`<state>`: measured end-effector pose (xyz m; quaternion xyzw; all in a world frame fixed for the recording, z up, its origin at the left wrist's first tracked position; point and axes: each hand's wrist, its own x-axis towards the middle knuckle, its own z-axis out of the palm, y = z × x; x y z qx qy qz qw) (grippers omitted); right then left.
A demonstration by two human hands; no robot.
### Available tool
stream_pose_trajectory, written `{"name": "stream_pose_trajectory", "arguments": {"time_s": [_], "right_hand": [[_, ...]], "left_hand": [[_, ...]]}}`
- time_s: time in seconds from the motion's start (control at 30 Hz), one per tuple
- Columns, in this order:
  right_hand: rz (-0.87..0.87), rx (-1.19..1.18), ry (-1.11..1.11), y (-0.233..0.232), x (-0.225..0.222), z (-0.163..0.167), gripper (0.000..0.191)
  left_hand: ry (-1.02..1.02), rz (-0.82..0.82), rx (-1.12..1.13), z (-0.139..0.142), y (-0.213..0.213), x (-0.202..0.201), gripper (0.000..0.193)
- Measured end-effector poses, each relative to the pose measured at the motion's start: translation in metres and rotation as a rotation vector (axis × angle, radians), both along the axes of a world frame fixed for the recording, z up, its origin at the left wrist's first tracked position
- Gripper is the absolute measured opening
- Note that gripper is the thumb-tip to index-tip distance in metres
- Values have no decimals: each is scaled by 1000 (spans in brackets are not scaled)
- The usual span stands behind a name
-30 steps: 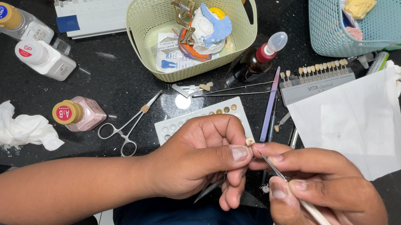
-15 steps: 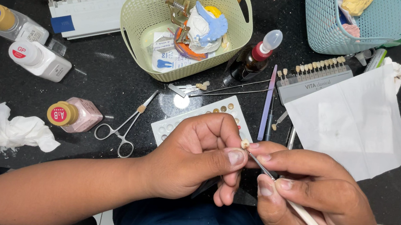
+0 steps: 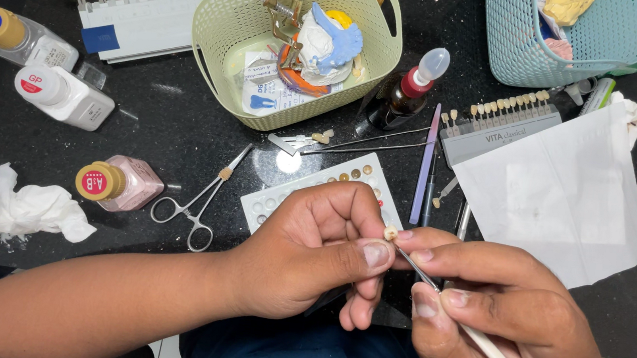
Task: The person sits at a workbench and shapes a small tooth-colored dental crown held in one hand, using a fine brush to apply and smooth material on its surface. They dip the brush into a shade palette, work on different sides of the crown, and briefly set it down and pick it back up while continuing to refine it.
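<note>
Over the desk (image 3: 179, 135), both hands sit much as half a second ago, shifted slightly right in view; tooth and brush tip still meet. Left hand (image 3: 310, 254) pinches a small cream tooth (image 3: 390, 232) between thumb and fingertips. Right hand (image 3: 498, 319) grips a white-handled brush (image 3: 476, 341), metal ferrule touching the tooth. Tooth: tiny, pale, glossy, held just above the white palette (image 3: 285, 195). Green basket (image 3: 310, 42) holds a dental model with blue and orange parts, metal articulator, paper slips. Teal basket (image 3: 558, 38) holds yellow and pink lumps. Near left: pink jar (image 3: 120, 183), forceps (image 3: 200, 197), crumpled tissue (image 3: 19, 209).
</note>
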<state>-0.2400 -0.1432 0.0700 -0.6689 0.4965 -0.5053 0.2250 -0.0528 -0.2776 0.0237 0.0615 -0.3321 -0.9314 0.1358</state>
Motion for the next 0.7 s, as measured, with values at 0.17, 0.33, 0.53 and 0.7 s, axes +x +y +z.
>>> {"name": "stream_pose_trajectory", "arguments": {"time_s": [0.17, 0.33, 0.53, 0.7], "right_hand": [[-18, 17, 4, 1, 1, 0, 33], [-6, 4, 9, 1, 1, 0, 33], [-13, 6, 26, 0, 1, -1, 34], [-3, -4, 9, 0, 1, 0, 34]], "left_hand": [[-11, -5, -3, 1, 0, -1, 14], [2, -2, -4, 1, 0, 0, 14], [-3, -1, -8, 1, 0, 0, 14], [1, -2, -6, 0, 0, 1, 13]]}}
